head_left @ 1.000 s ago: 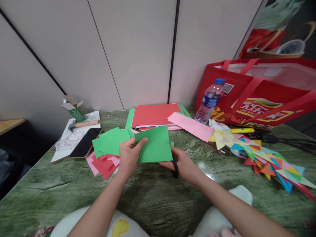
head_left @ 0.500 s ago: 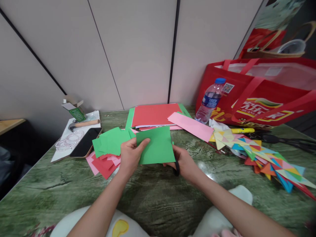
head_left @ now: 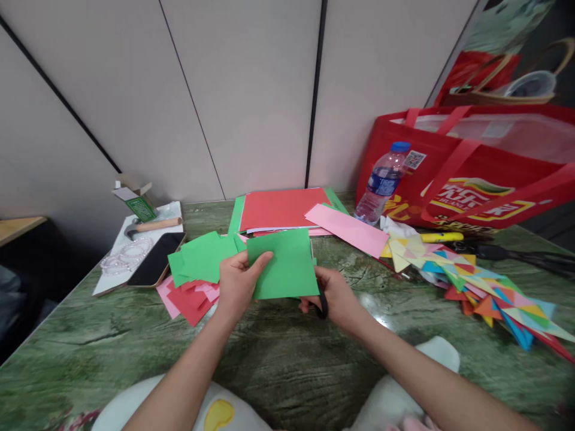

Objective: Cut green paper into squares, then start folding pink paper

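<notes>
Held up over the table is a sheet of green paper [head_left: 286,266]. My left hand [head_left: 240,278] is closed on its left edge, thumb on the near face. At the sheet's right edge, my right hand [head_left: 335,296] is closed on scissors [head_left: 322,304]; a black handle loop shows, while the blades are mostly hidden behind the paper. Just left of my left hand lies a pile of green paper pieces [head_left: 197,257], partly over red and pink paper pieces [head_left: 191,302].
Behind the hands lies a stack of red paper [head_left: 283,208]. A pink strip [head_left: 345,228], a water bottle [head_left: 381,182], a red bag [head_left: 476,173] and folded coloured paper [head_left: 485,281] are on the right. A phone [head_left: 157,258] and small hammer [head_left: 155,226] lie left.
The fingers of my right hand have shifted slightly in the scissors' handles. The green sheet and my left hand stay almost in place.
</notes>
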Available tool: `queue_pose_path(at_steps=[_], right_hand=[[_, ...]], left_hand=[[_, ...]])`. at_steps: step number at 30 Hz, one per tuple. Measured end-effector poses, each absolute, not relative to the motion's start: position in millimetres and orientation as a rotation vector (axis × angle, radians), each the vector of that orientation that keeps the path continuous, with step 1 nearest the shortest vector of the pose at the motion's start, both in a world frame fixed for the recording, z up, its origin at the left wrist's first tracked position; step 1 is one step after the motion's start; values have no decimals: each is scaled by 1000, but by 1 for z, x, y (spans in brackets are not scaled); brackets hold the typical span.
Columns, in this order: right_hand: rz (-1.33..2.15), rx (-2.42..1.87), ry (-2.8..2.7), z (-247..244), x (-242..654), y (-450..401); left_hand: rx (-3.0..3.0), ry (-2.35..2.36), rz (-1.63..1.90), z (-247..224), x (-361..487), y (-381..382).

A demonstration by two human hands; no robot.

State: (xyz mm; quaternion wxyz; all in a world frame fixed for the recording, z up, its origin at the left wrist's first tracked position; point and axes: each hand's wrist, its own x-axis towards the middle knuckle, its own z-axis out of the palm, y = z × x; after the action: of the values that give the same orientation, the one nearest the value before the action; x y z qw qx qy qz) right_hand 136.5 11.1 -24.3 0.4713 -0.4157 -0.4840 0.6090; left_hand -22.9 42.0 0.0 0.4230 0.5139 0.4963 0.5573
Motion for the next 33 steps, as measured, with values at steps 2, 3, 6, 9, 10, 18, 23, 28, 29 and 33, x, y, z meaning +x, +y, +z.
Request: queue_pose_path(at_steps=[2,3,6,9,10,18,23,28,29,33], right_hand=[[1506,-1030,-1174,-23,136,10],[1510,-1035,-1170,-22,136,10],[1519,-1049,-1164,-20,137,9],[1488,-1040,-1204,-16,137,9],[1462,-1029,-1224,-15,136,10],[1383,-961,-1296,-18,138,12],[1354,-977,-1321,-12,137,11],[1396,-955,-1223,-11,134,12],[1405,-949,-1206,-11,134,12],[1395,-955,-1222,-13,134,13]], left_hand=[[1286,1237,1395,0,-23,42],[1289,1236,1393,0,-23,42],[1302,1241,1391,0,-23,42],[1311,1241,1392,-1,-23,43],[1313,1240,1392,-1,-23,43],[1358,1261,1370,0,-24,43],[1306,1259,1290,1,-24,42],[1289,1247,1250,2,-24,41],[1296,1255,1247,2,-24,42],[1293,1248,1242,1,-24,42]])
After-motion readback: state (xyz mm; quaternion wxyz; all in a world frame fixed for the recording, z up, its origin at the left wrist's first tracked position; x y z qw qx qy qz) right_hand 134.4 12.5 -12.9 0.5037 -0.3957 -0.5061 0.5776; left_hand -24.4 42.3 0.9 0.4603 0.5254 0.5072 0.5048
